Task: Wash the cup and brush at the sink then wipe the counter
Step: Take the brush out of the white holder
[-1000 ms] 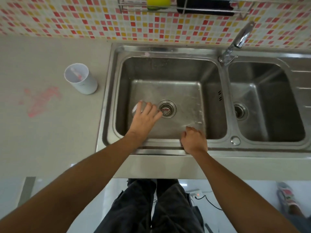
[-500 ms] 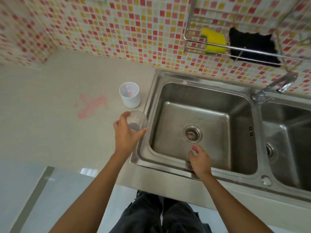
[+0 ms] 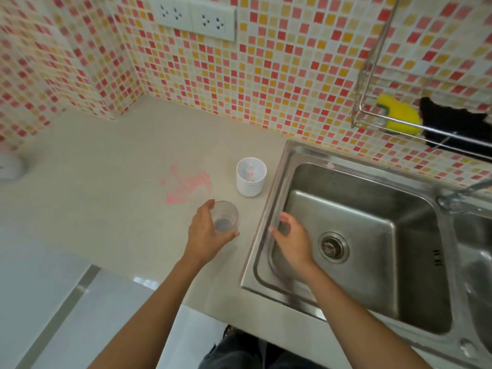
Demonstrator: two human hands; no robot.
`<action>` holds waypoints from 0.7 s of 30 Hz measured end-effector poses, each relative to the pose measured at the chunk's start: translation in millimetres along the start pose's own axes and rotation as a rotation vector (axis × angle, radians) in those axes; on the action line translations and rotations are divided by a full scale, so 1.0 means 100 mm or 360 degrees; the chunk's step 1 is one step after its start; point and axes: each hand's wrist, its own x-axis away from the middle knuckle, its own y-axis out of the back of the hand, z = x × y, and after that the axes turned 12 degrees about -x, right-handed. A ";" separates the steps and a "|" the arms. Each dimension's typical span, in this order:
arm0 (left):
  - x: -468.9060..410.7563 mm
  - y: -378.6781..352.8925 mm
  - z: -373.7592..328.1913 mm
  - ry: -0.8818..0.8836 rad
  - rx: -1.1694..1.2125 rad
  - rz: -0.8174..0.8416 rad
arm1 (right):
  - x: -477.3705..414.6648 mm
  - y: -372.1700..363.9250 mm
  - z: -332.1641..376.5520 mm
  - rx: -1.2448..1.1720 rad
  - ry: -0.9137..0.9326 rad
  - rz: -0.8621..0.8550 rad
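Mosaic tile wall (image 3: 266, 75) in red, orange and cream runs behind everything. Beige counter (image 3: 106, 209) fills the left and middle. Double-basin steel sink (image 3: 359, 162) set in on the right, left basin in full view, faucet (image 3: 463, 193) at the far right edge. Wire rack (image 3: 372, 73) on the wall above the sink carries a black cloth (image 3: 452, 121) and a yellow sponge (image 3: 399, 113) side by side. Double socket (image 3: 194, 17) high on the wall.

Left hand (image 3: 205, 235) wraps fingers and thumb round a clear cup (image 3: 225, 217), upright, open end up, over the counter just left of the sink rim; cannot tell if its base touches the counter. Right hand (image 3: 292, 238) hangs over the left side of the left basin, fingers loosely spread, holding nothing.

Pink stain (image 3: 186, 186) smeared on the counter, just behind the clear cup. White cup (image 3: 250, 182) stands upright on the counter between stain and sink, near the clear cup but apart. Drain strainer (image 3: 332, 247) in the basin floor, right of the right hand. Brush (image 3: 250, 171), a small pink-and-white piece, sits inside the white cup, detail too small to tell.
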 end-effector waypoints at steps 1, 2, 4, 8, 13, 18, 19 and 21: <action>0.00 0.03 0.00 -0.0013 -0.0037 -0.0005 | -0.10 -0.02 0.11 0.0012 0.0036 -0.0009; -0.02 0.08 -0.01 -0.0044 -0.0051 -0.0044 | -0.21 -0.04 0.23 0.0021 0.0075 -0.0013; -0.12 0.19 -0.07 -0.0178 -0.0037 -0.0230 | -0.41 -0.08 0.46 0.0047 0.0174 -0.0003; -0.62 0.40 -0.39 -0.0518 -0.0170 -0.0478 | -0.73 -0.16 0.83 0.0094 0.0286 0.0035; -1.20 0.43 -0.73 -0.0773 -0.0526 -0.0296 | -1.02 -0.34 0.87 0.0248 0.0122 0.0130; -1.38 0.38 -0.79 -0.0999 -0.0713 -0.0130 | -1.10 -0.37 0.85 0.0249 0.0150 0.0222; -1.40 0.37 -0.80 -0.1027 -0.0731 -0.0119 | -1.11 -0.38 0.83 0.0230 0.0147 0.0228; -1.44 0.36 -0.82 -0.1045 -0.0738 -0.0107 | -1.10 -0.40 0.81 0.0208 0.0163 0.0205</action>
